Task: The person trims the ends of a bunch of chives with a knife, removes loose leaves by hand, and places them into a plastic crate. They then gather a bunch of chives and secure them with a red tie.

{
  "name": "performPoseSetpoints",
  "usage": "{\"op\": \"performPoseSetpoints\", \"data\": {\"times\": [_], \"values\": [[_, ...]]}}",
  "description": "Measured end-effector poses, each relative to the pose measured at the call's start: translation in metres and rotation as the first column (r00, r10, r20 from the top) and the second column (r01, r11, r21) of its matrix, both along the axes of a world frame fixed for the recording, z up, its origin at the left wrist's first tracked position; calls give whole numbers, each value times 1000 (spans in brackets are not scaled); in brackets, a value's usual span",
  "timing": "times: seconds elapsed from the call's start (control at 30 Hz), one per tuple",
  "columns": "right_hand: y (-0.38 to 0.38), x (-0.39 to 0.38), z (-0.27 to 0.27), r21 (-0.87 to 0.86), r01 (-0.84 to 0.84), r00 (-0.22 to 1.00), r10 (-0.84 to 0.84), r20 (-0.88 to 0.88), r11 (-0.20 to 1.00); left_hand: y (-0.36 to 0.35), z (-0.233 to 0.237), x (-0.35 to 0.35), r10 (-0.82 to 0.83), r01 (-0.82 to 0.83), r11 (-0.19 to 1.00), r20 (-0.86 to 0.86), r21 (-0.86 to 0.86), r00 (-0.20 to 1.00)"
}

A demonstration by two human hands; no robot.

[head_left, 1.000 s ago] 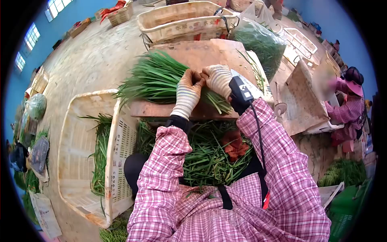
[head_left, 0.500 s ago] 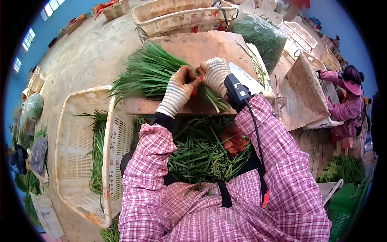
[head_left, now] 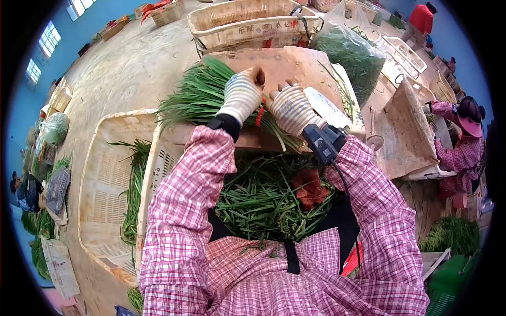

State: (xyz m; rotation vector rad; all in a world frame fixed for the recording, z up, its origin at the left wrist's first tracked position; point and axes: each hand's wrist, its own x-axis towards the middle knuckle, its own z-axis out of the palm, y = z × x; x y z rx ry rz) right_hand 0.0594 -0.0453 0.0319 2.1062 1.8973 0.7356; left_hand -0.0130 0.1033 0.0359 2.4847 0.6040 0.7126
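Knitted cloth gloves [head_left: 241, 97], rough wooden board [head_left: 287, 60], plastic crate [head_left: 108, 174].

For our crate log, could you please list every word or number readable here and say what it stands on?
"农业", after two characters too blurred to read: front wall of the far crate.
Dark print on the side wall of the near crate: too blurred to read.
Nothing else is legible.

The bundle of chives [head_left: 195, 97], long flat green leaves cinched by a red band [head_left: 260, 117], lies flat along the near edge of the board [head_left: 287, 59], tips fanning past its left corner.
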Motion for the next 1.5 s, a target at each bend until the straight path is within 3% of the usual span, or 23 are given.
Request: {"op": "performPoseSetpoints", "data": {"times": [0.07,0.1,0.27,0.37,0.4,0.43,0.5,0.57,0.63,0.7,0.77,0.83,0.87,0.97,1.0,1.1,1.2,1.23,1.3,1.37,1.4,1.47,1.5], "values": [[0,8,-9,84,-123,992,122,18,989,-2,8,14,0,-5,995,-60,-95,998],[1,11,-10,125,-186,983,183,33,975,-2,6,21,-8,-4,971,-50,-240,999],[-4,19,-10,263,130,890,4,-456,956,18,-13,27,-319,262,822,-28,-506,947],[-2,7,-2,85,506,438,-171,-882,858,22,-10,17,-532,447,750,-45,-487,845],[1,11,-6,78,525,379,-151,-913,847,17,-10,13,-532,453,783,-84,-426,842],[2,17,-7,61,481,356,-131,-925,875,13,-12,3,-591,539,721,21,-436,807],[-1,29,-6,28,379,313,-100,-944,925,-2,-12,-3,-418,407,899,-41,-161,907],[-15,37,10,65,236,451,-50,-891,970,-15,-15,-6,-342,335,934,-40,-128,939],[-13,47,-13,227,504,174,160,-972,833,-18,-22,-5,-317,326,927,79,-184,945],[-13,65,-15,322,542,177,270,-947,776,-17,-30,-4,-298,328,911,151,-249,943],[-9,69,-18,265,383,262,171,-950,885,-17,-38,-3,-276,321,900,185,-294,943],[2,61,-13,152,369,235,66,-970,917,-16,-40,-1,-259,309,900,191,-308,947],[4,59,-9,117,347,138,73,-988,930,-15,-42,-1,-268,317,900,193,-301,944],[12,58,-8,83,369,100,49,-994,926,-17,-40,0,-223,290,859,202,-422,954],[12,56,-3,93,379,231,4,-973,921,-19,-37,-3,-208,289,854,226,-432,952],[11,59,-12,120,417,393,-60,-917,901,-17,-34,-10,-166,295,825,293,-482,942],[-12,39,-14,336,367,475,135,-869,867,-12,-39,-9,-64,271,783,361,-559,930],[-20,31,-14,407,326,508,205,-837,853,-12,-32,-8,-85,217,804,255,-553,963],[-22,12,-12,567,155,724,297,-622,809,-11,-17,-7,-116,114,847,28,-520,993],[-14,-4,-13,633,18,840,331,-430,774,-11,-22,-2,-164,180,891,75,-416,984],[-8,-6,-13,615,79,796,322,-513,785,-6,-21,-2,-215,234,881,95,-412,972],[-10,0,-5,394,294,518,202,-831,871,2,-22,-9,-293,297,869,73,-397,953],[-12,3,1,251,360,340,125,-932,898,-2,-23,-14,-323,317,774,90,-548,942]]}}
